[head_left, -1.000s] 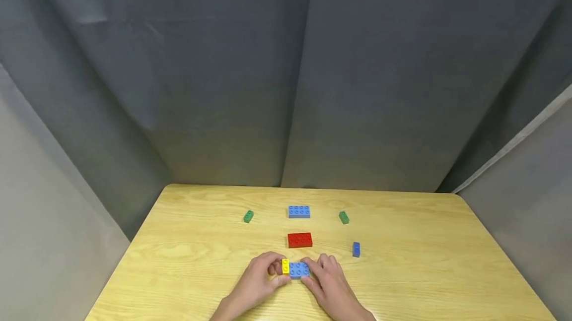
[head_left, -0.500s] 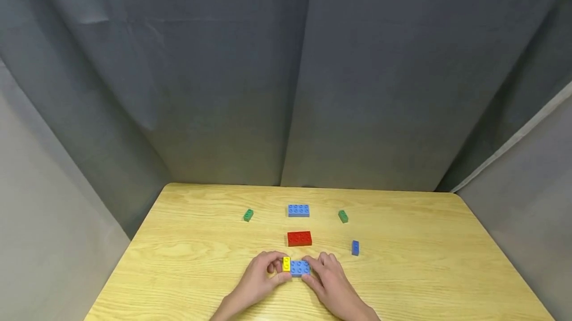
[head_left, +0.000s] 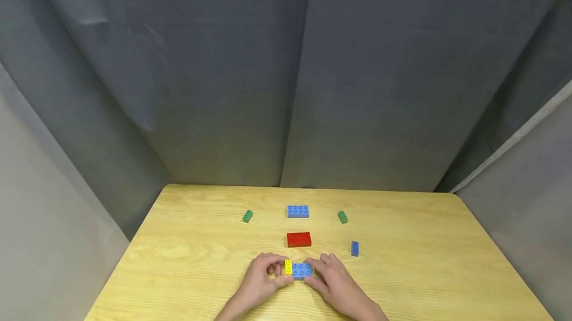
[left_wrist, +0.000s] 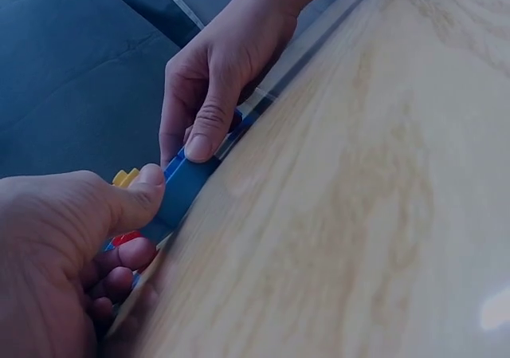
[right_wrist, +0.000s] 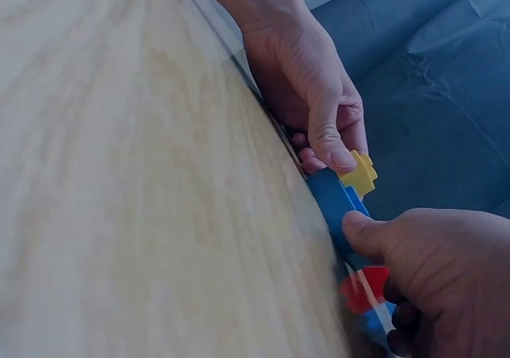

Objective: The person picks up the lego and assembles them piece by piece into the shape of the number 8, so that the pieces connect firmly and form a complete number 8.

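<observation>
A small yellow toy brick sits on the left end of a blue eight-stud-size building brick near the table's front. My left hand pinches the yellow brick between thumb and index finger, the thumb reaching down to the blue brick's corner. At the other end, my right hand grips the blue brick with thumb in front and index finger behind. In the right wrist view the yellow brick stands higher than the blue brick. The fingers hide part of both ends.
Behind the hands lies a red brick, with another blue brick farther back. Two small green bricks, one left and one right, flank it. A small blue brick lies right of the hands. Grey curtains surround the wooden table.
Both hands have shifted slightly to the right together with the yellow and blue bricks, keeping the same hold. The other bricks stay in place.
</observation>
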`<state>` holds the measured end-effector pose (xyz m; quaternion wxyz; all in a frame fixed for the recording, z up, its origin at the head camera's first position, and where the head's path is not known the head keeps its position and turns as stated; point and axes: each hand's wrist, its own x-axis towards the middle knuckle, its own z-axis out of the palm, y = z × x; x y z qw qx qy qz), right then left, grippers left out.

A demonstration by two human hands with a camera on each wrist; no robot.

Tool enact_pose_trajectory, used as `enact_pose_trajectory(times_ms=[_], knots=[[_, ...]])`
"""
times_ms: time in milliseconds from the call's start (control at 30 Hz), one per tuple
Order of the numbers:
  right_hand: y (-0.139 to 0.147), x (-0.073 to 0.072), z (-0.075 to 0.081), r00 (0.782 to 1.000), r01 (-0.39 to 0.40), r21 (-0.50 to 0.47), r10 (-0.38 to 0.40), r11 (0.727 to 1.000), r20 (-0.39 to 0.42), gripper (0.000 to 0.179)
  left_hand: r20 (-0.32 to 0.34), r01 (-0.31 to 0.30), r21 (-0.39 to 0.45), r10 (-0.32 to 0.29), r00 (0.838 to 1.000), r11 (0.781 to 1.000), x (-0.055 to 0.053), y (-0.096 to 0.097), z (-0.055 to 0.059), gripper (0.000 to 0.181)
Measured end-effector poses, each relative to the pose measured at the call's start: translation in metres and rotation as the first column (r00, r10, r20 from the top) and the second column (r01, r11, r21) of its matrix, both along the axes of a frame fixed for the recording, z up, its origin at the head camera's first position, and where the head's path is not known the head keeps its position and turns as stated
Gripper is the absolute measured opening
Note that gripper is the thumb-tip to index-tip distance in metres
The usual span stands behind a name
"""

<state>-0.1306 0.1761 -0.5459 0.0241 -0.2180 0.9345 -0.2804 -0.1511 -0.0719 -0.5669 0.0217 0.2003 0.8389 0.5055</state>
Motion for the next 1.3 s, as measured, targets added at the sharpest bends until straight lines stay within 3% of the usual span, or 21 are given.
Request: enact_pose_trajectory(times_ms=[367,567,733,900,1000,1167,1300], knots=[[0.004,-0.001,0.005,0.997,-0.026,0.047,0.022,0.999,0.072,0.047,-0.029,-0.011,-0.001,0.011,1.000,1.000,0.005,0.002,-0.001,0.049],[0.006,-0.001,0.008,0.996,-0.041,0.051,0.037,0.998,0.078,0.046,-0.062,-0.016,-0.013,0.015,0.998,1.000,0.007,0.003,0.000,0.050],[0.011,-0.002,0.011,0.996,-0.053,0.036,0.051,0.998,0.070,0.046,-0.045,-0.019,-0.020,0.018,0.999,1.000,0.007,0.004,0.002,0.050],[0.020,-0.006,0.016,0.997,-0.073,0.000,0.073,0.997,0.024,0.024,-0.042,-0.029,-0.015,0.028,0.999,0.999,0.007,0.005,0.003,0.048],[0.026,-0.010,0.020,0.999,-0.043,-0.012,0.043,0.999,0.003,0.018,-0.044,-0.036,-0.015,0.036,0.998,0.999,0.007,0.005,0.003,0.049],[0.041,-0.016,0.026,0.997,0.068,-0.002,-0.068,0.998,-0.029,0.031,-0.047,-0.045,-0.019,0.044,0.998,0.999,0.006,0.006,0.003,0.049],[0.055,-0.022,0.031,0.993,0.107,0.006,-0.107,0.994,-0.057,0.037,-0.046,-0.046,-0.025,0.045,0.998,0.999,0.004,0.005,0.003,0.049]])
